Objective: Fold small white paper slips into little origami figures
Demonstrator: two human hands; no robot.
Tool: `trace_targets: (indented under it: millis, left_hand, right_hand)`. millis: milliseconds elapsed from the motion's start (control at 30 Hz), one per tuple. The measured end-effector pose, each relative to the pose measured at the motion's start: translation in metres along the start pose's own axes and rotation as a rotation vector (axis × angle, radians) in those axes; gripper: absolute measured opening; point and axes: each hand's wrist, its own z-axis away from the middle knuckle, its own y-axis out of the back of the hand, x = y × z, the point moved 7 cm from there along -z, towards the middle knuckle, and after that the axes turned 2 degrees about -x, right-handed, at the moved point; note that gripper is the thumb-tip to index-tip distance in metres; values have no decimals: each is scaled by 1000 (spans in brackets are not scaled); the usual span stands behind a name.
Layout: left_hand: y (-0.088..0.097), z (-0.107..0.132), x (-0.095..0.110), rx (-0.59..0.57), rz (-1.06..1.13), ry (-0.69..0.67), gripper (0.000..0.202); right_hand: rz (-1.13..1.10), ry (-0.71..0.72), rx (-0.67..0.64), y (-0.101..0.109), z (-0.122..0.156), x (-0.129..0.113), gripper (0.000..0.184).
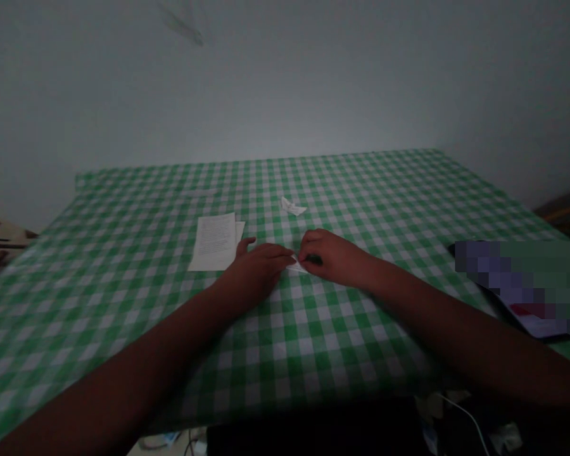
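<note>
Both my hands meet over a small piece of white paper (296,267) lying on the green-and-white checked tablecloth (313,329). My left hand (259,266) lies on the paper's left part with its fingers pressed down flat and close together. My right hand (330,256) is curled, its fingertips pinching the paper's right edge. Most of the paper is hidden under the two hands.
A white printed sheet (215,242) lies just left of my hands. A small folded white paper shape (292,206) sits farther back on the cloth. A dark flat object (517,285), partly blurred out, rests at the right edge. A pale wall stands behind the table.
</note>
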Motion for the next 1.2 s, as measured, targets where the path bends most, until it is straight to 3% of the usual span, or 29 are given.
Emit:
trace_targets:
  millis: [200, 433, 1033, 1200]
  left_hand:
    - [-3, 2, -1, -3, -27, -24, 47]
    - [-3, 2, -1, 1, -24, -20, 44]
    - [-3, 0, -1, -14, -12, -20, 47]
    - [3, 1, 2, -22, -6, -32, 43]
  right_hand:
    - [-36, 6, -94, 3, 5, -5, 10]
    - [-28, 23, -120, 3, 6, -8, 10]
    - [12, -113, -86, -3, -2, 3, 11]
    - [34, -177, -7, -2, -2, 5, 12]
